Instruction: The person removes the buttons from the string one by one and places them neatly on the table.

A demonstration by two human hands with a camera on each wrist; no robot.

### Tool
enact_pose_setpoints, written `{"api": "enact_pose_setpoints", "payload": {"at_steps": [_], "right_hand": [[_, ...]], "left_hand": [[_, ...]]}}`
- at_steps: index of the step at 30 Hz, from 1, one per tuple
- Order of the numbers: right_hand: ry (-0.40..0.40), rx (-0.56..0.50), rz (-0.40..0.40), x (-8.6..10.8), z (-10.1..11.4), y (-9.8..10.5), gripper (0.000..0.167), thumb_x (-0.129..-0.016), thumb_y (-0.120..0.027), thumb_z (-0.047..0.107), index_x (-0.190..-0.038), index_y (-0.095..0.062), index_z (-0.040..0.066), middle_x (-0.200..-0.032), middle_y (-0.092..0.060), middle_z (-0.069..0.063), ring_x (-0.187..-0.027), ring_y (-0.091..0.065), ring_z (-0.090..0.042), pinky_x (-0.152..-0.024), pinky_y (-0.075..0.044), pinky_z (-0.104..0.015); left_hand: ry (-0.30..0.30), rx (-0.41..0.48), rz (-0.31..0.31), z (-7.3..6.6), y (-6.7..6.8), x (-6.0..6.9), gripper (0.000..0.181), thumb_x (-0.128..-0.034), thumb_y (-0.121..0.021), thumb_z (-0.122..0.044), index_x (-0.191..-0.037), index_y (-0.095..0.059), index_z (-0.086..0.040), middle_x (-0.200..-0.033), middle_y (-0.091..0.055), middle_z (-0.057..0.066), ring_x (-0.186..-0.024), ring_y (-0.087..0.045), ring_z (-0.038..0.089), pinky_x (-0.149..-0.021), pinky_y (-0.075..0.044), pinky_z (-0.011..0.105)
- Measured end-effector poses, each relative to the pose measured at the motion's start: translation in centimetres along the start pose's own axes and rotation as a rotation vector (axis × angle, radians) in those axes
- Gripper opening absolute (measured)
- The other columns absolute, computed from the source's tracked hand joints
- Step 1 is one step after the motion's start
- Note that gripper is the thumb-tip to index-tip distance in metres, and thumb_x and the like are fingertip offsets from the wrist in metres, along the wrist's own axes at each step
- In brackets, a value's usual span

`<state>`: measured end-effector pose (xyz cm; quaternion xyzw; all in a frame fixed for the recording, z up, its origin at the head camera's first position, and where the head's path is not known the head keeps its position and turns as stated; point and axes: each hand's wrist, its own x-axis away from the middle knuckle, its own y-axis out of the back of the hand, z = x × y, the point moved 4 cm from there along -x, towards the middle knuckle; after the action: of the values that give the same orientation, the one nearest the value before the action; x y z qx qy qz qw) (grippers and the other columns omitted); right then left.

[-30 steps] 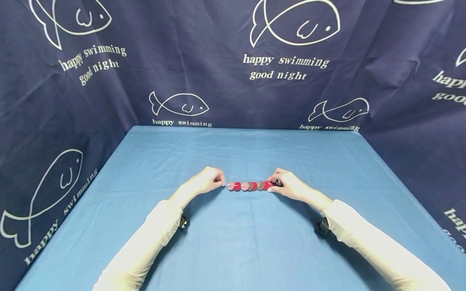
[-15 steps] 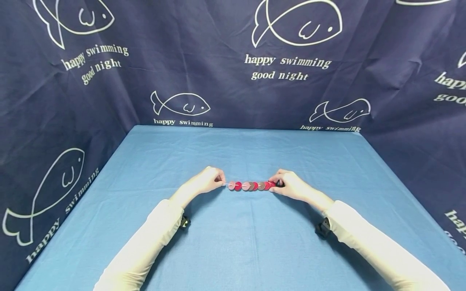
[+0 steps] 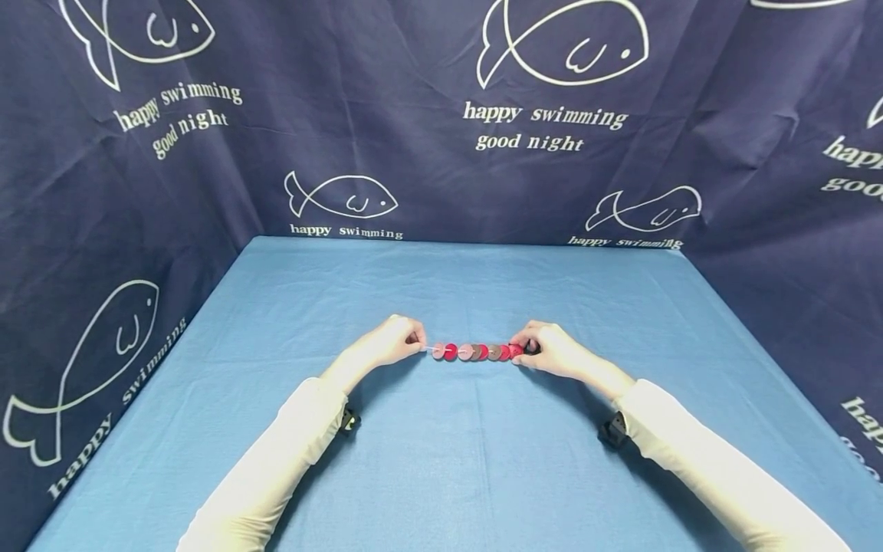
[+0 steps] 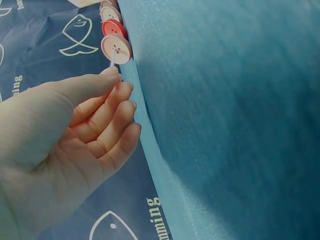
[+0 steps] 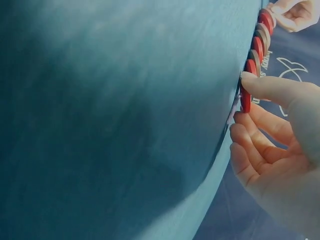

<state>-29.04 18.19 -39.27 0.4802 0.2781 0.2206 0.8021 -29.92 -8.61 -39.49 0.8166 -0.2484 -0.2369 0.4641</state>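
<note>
Several round buttons in pink, red and brown hang in a row on a thin string between the two hands; a pink button (image 3: 465, 352) is near the middle. At the row's left end, the left hand (image 3: 396, 340) pinches the string between thumb and forefinger, close beside a pink button (image 4: 116, 49). The right hand (image 3: 555, 353) holds the other end, its thumb and fingers on the red button (image 5: 245, 100) there. In the left wrist view the left hand's other fingers (image 4: 115, 127) are loosely curled.
A blue cloth (image 3: 441, 445) covers the table. Dark blue curtains (image 3: 428, 153) with white fish drawings and lettering stand behind it and at both sides. Small dark devices are on both wrists, such as the one at the right wrist (image 3: 612, 432).
The right hand has shifted slightly to the right, and more of the red button at its fingertips shows. The left hand keeps its pinch on the string, almost unmoved.
</note>
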Motion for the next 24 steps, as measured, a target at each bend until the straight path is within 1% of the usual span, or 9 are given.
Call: {"api": "enact_pose_setpoints", "payload": {"at_steps": [7, 14, 18, 24], "right_hand": [[-0.018, 0.004, 0.006, 0.07, -0.16, 0.50, 0.025, -0.075, -0.076, 0.012, -0.097, -0.070, 0.001, -0.081, -0.060, -0.008, -0.069, -0.056, -0.019, -0.062, -0.044, -0.024], [-0.020, 0.011, 0.019, 0.21, -0.33, 0.62, 0.025, -0.077, -0.075, 0.014, -0.099, -0.070, 0.002, -0.083, -0.060, -0.006, -0.072, -0.056, -0.018, -0.064, -0.045, -0.025], [-0.012, 0.014, 0.018, 0.28, -0.43, 0.66, 0.024, -0.077, -0.075, 0.013, -0.098, -0.070, 0.003, -0.083, -0.060, -0.005, -0.073, -0.057, -0.019, -0.065, -0.045, -0.026], [-0.003, 0.011, -0.008, 0.50, -0.60, 0.99, 0.023, -0.076, -0.075, 0.013, -0.097, -0.071, 0.003, -0.081, -0.061, -0.006, -0.072, -0.055, -0.019, -0.063, -0.044, -0.025]], "left_hand": [[0.016, 0.003, 0.004, 0.15, -0.13, -0.12, 0.007, -0.0848, -0.066, -0.009, -0.077, -0.066, -0.007, -0.074, -0.068, 0.003, -0.068, -0.061, 0.010, -0.065, -0.049, 0.022], [0.004, -0.014, 0.010, -0.23, -0.82, -0.39, 0.007, -0.0854, -0.065, -0.008, -0.079, -0.067, -0.007, -0.075, -0.068, 0.003, -0.067, -0.059, 0.008, -0.064, -0.047, 0.019], [0.009, -0.034, 0.006, -0.38, -0.86, -0.58, 0.008, -0.0852, -0.065, -0.007, -0.078, -0.067, -0.007, -0.074, -0.067, 0.003, -0.067, -0.059, 0.008, -0.064, -0.047, 0.019], [-0.019, -0.029, -0.001, -0.47, -0.52, -0.77, 0.008, -0.0839, -0.067, -0.008, -0.076, -0.066, -0.007, -0.073, -0.068, 0.003, -0.067, -0.060, 0.009, -0.064, -0.048, 0.019]]}}
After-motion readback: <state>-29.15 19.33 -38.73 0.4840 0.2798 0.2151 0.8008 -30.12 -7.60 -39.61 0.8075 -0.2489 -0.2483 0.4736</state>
